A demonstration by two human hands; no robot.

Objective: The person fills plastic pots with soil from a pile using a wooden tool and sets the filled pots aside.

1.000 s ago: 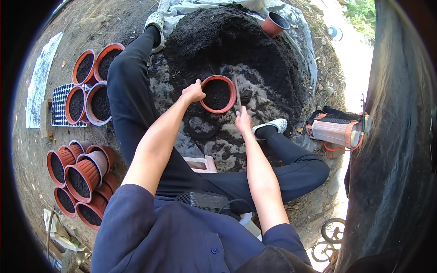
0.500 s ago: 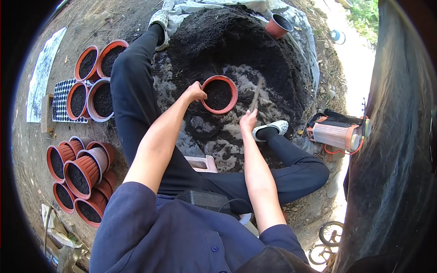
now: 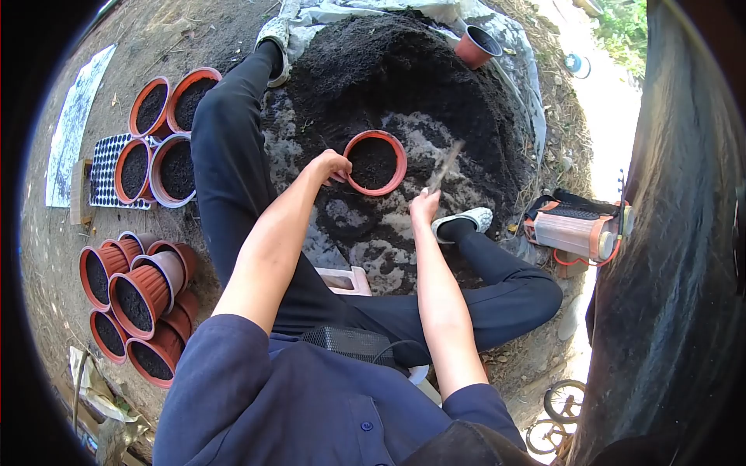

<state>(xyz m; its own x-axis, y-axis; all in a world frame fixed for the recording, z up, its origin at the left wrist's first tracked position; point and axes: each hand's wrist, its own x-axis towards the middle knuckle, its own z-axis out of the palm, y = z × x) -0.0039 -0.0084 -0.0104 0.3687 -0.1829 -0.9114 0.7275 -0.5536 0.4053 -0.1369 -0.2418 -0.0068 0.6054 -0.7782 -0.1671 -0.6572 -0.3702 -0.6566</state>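
A reddish-orange pot [image 3: 399,165] with dark soil inside stands between my legs on the soil-covered sheet. My left hand [image 3: 334,167] is at the pot's left rim, fingers bent; whether they still grip it is unclear. To the right of the pot, my right hand [image 3: 425,205] is closed round the lower end of a thin, flat stick-like tool [image 3: 445,167], which points up and to the right, apart from the pot. Beyond the pot rises a mound of dark soil [image 3: 365,50].
Soil-filled pots [image 3: 141,299] are piled at the left, with more near a black cell tray [image 3: 105,172]. Another pot [image 3: 475,50] leans on the mound's far right. An orange-and-grey device [image 3: 571,227] lies at the right, beside a dark hanging sheet [image 3: 668,233].
My right hand has moved right, taking the stick-like tool away from the pot's rim. The fingers of my left hand have shifted and loosened at the left rim.
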